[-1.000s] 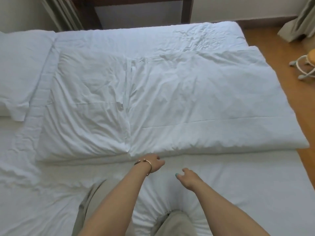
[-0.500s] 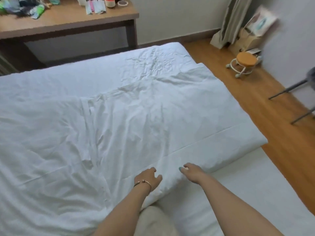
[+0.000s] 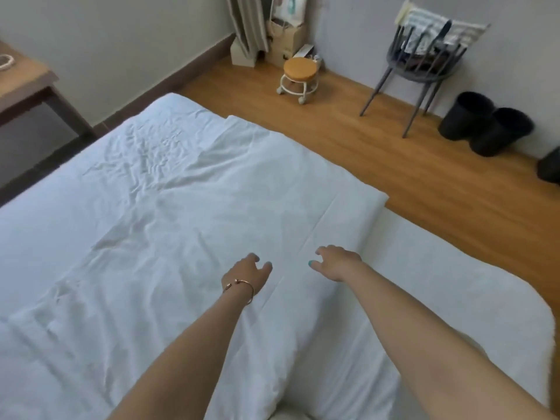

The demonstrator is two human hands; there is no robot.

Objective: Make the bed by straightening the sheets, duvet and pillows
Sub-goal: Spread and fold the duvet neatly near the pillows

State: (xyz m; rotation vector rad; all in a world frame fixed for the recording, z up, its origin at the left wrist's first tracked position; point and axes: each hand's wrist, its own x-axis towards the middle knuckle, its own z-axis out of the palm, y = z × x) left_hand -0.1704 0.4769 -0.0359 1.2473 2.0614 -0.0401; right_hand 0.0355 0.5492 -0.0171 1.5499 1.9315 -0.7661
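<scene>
A white duvet (image 3: 212,213) lies creased across the bed, its folded edge running toward the right side. Bare white sheet (image 3: 439,292) shows on the mattress to its right. My left hand (image 3: 247,275), with a thin bracelet on the wrist, reaches over the duvet with fingers loosely bent, holding nothing. My right hand (image 3: 336,262) is stretched out beside it near the duvet's folded edge, fingers relaxed and holding nothing. No pillow is in view.
Wooden floor (image 3: 378,165) runs along the bed's right side. A small round stool on castors (image 3: 298,77), a grey chair (image 3: 421,65) with clothes and two black bins (image 3: 485,125) stand by the wall. A wooden desk (image 3: 27,83) is at the far left.
The view has swung right toward the bed's right edge and the room corner. Both hands have moved up onto the duvet and along it to the right.
</scene>
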